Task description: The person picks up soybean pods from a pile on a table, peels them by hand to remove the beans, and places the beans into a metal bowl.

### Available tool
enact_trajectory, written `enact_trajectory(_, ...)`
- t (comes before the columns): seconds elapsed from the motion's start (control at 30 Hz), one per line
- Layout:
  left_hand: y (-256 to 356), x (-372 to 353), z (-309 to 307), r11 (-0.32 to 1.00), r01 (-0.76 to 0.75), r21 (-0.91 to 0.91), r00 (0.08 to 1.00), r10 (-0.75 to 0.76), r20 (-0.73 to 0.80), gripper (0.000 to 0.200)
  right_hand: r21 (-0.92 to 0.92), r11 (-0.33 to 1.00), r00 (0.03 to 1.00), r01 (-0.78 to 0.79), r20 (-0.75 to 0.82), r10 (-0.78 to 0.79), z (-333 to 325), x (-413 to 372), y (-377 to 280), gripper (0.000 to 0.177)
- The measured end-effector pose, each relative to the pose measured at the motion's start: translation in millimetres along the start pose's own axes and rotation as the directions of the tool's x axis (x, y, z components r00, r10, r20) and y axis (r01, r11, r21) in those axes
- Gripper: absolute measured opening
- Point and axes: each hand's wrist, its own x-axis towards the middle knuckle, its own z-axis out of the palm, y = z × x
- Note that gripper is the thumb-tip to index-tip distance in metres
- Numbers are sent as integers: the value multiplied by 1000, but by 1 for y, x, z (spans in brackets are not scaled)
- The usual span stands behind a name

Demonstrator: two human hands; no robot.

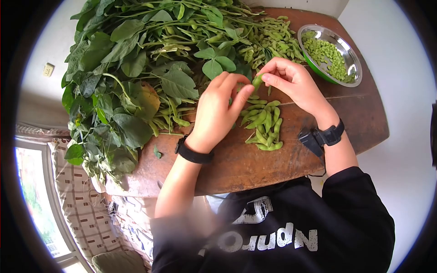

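Observation:
Thumb and forefinger of my right hand (pixel 293 84) are closed on a plump green soybean pod (pixel 257 82). My left hand (pixel 221 109) faces it from the left, its thumb and forefinger pinched at the pod's near side; the curled fingers partly hide that contact. Just below both hands, a small pile of whole soybean pods (pixel 264 123) lies on the wooden table. At the upper right, a metal bowl (pixel 354 54) with a green outside contains shelled green beans (pixel 334 61).
Cut soybean plants (pixel 132 59) with leaves and stems heap over the table's left and back. More pods or hulls (pixel 280 38) lie left of the bowl. The wooden table (pixel 218 168) has a rounded front edge close to my body. A window (pixel 41 195) and patterned curtain (pixel 82 195) are at lower left.

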Motion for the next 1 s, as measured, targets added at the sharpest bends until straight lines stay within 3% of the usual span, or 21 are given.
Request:
enact_trajectory(0.03,1,0,0,993,-96,62,995,96,4,20,92,995,1000,27,-17,-25,2,1,2,13)
enact_trajectory(0.1,-1,0,0,990,-118,82,993,120,-13,20,224,973,998,46,-40,-38,5,2,3,13)
enact_trajectory(0.4,0,0,1,983,-139,118,987,147,-61,13,431,903,994,-3,-95,49,-2,0,7,16)
enact_trajectory(0.8,-2,4,0,986,-159,51,985,162,-62,5,419,906,971,54,-234,50,7,1,9,14)
enact_trajectory(1.0,-8,8,-6,975,-184,-122,983,183,-23,3,398,908,958,129,-286,-11,12,4,1,14)
